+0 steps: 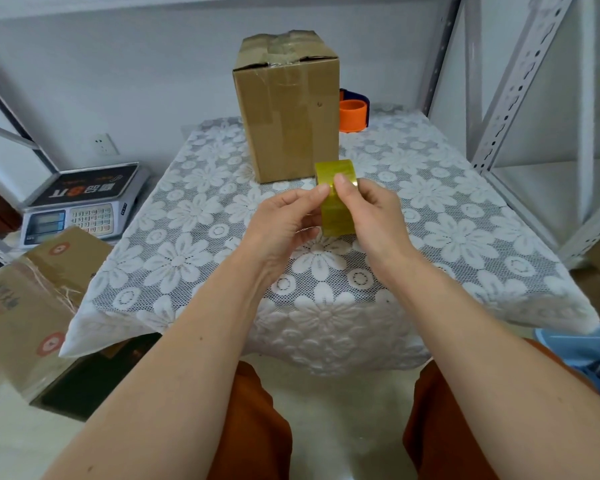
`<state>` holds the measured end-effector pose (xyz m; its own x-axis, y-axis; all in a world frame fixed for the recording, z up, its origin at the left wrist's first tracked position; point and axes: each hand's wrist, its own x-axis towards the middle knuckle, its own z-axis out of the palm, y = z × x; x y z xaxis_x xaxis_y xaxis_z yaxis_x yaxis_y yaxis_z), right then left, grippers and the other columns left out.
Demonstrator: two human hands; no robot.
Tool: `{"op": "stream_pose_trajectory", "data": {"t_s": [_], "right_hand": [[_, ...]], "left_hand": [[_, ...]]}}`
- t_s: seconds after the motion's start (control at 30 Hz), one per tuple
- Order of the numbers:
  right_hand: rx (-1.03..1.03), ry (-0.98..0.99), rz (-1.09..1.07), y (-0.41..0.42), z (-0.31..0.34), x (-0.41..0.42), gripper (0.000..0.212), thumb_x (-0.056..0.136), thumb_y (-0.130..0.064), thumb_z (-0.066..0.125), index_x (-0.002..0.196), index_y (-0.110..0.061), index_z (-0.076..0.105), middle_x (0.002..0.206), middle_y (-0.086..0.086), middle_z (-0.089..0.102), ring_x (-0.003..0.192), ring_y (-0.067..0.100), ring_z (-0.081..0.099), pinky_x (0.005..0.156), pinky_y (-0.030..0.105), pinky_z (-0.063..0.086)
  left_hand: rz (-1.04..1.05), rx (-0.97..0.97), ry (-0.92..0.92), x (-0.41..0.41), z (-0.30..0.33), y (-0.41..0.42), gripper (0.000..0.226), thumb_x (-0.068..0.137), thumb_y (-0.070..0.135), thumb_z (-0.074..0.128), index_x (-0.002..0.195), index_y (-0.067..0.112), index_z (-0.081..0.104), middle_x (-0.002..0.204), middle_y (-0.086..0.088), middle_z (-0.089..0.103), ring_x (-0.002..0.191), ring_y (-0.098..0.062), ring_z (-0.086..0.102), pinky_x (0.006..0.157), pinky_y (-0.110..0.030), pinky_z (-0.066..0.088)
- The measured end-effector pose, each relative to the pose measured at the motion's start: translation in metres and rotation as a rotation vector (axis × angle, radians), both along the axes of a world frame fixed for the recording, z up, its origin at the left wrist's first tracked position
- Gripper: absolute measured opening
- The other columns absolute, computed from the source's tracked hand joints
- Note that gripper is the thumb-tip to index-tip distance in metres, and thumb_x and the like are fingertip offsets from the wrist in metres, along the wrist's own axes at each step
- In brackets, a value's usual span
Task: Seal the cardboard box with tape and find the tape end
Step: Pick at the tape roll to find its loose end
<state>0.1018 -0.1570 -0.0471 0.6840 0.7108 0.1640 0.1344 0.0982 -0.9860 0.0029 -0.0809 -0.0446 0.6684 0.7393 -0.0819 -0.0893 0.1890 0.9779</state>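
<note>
The yellowish tape roll (336, 199) is up off the desk (430, 216), pinched between both hands: left hand (284, 220) on its left side, right hand (371, 213) gripping the right, thumb on the outer face. Just behind it the cardboard box (288, 109) stands upright on the lace cloth, top flaps already taped. An orange dispenser (354, 114) peeks out behind the box.

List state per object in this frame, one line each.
tape roll: held on edge above the table by both hands; no free end visible.
left hand: gripping the roll's left side.
right hand: thumb pressed on the roll's outer face.
cardboard box: upright on the table, flaps folded shut, tape across the top.
tape dispenser: resting behind the box, partly hidden.
scale: off the table to the left, nothing on its platform.
</note>
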Motion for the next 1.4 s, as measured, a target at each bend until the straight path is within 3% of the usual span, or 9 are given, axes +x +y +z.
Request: {"op": "stream_pose_trajectory", "data": {"t_s": [0.13,0.23,0.3,0.47,0.6,0.77,0.9,1.1,1.4], "right_hand": [[0.006,-0.047,0.014,0.0003,-0.0006,-0.0008,0.034,0.093,-0.032,0.055,0.077,-0.003,0.061,0.069,-0.001,0.056,0.060,0.003,0.050,0.056,0.016,0.041],[0.020,-0.112,0.019,0.0008,-0.0014,-0.0016,0.038,0.093,-0.031,0.056,0.087,0.006,0.062,0.076,0.007,0.059,0.068,0.010,0.052,0.063,0.025,0.044],[0.026,-0.169,0.022,0.0009,-0.0024,-0.0020,0.036,0.093,-0.028,0.057,0.082,0.006,0.060,0.071,0.007,0.055,0.065,0.011,0.048,0.060,0.027,0.041],[0.017,-0.288,0.068,0.0005,-0.0071,-0.0042,0.032,0.090,-0.025,0.060,0.075,0.004,0.059,0.064,0.003,0.049,0.060,0.011,0.044,0.057,0.032,0.039],[0.026,-0.302,0.081,0.0009,-0.0080,-0.0042,0.033,0.089,-0.027,0.061,0.075,0.003,0.059,0.066,0.007,0.052,0.062,0.016,0.046,0.060,0.040,0.046],[0.045,-0.246,0.099,0.0000,-0.0072,-0.0044,0.031,0.088,-0.026,0.062,0.070,-0.001,0.059,0.062,0.002,0.050,0.060,0.014,0.046,0.057,0.035,0.042],[0.064,-0.188,0.082,0.0007,-0.0067,-0.0050,0.039,0.088,-0.029,0.061,0.069,0.004,0.056,0.062,0.005,0.049,0.059,0.013,0.044,0.057,0.030,0.038],[0.053,-0.146,0.009,0.0000,-0.0028,-0.0017,0.040,0.092,-0.031,0.057,0.058,-0.013,0.050,0.050,-0.010,0.041,0.046,0.001,0.037,0.046,0.015,0.032],[0.065,-0.112,-0.025,-0.0015,-0.0003,0.0014,0.038,0.090,-0.034,0.061,0.063,-0.011,0.049,0.058,0.001,0.041,0.056,0.012,0.040,0.053,0.026,0.033]], "left_hand": [[0.010,-0.018,0.001,-0.0007,-0.0003,0.0011,0.016,0.084,0.028,0.068,0.084,0.013,0.066,0.073,-0.001,0.064,0.068,-0.012,0.057,0.060,-0.021,0.045],[0.023,-0.040,-0.006,-0.0006,-0.0004,0.0016,0.017,0.084,0.029,0.069,0.087,0.012,0.067,0.074,-0.002,0.064,0.069,-0.012,0.057,0.059,-0.020,0.046],[0.032,-0.058,-0.014,-0.0001,-0.0007,0.0026,0.017,0.084,0.029,0.069,0.088,0.012,0.067,0.074,-0.002,0.065,0.068,-0.012,0.058,0.059,-0.021,0.046],[0.087,-0.135,-0.052,0.0008,-0.0024,0.0061,0.016,0.084,0.026,0.068,0.089,0.011,0.069,0.087,-0.009,0.065,0.086,-0.022,0.058,0.085,-0.036,0.045],[0.087,-0.155,-0.061,0.0008,-0.0028,0.0070,0.016,0.086,0.026,0.066,0.091,0.011,0.069,0.083,-0.007,0.067,0.079,-0.018,0.062,0.085,-0.035,0.047],[0.087,-0.171,-0.082,0.0001,-0.0021,0.0072,0.019,0.088,0.027,0.064,0.095,0.010,0.068,0.088,-0.008,0.069,0.083,-0.018,0.064,0.090,-0.036,0.049],[0.007,-0.113,-0.071,-0.0002,-0.0012,0.0049,0.018,0.088,0.028,0.062,0.094,0.012,0.069,0.088,-0.006,0.068,0.083,-0.018,0.062,0.084,-0.032,0.047],[-0.062,-0.048,-0.071,-0.0003,-0.0004,0.0008,0.010,0.086,0.023,0.064,0.084,0.013,0.066,0.077,-0.002,0.066,0.069,-0.011,0.061,0.063,-0.019,0.048],[-0.098,0.017,-0.065,-0.0035,0.0001,0.0045,0.027,0.066,0.020,0.072,0.089,0.006,0.069,0.073,0.002,0.066,0.066,-0.007,0.059,0.065,-0.019,0.048]]}}
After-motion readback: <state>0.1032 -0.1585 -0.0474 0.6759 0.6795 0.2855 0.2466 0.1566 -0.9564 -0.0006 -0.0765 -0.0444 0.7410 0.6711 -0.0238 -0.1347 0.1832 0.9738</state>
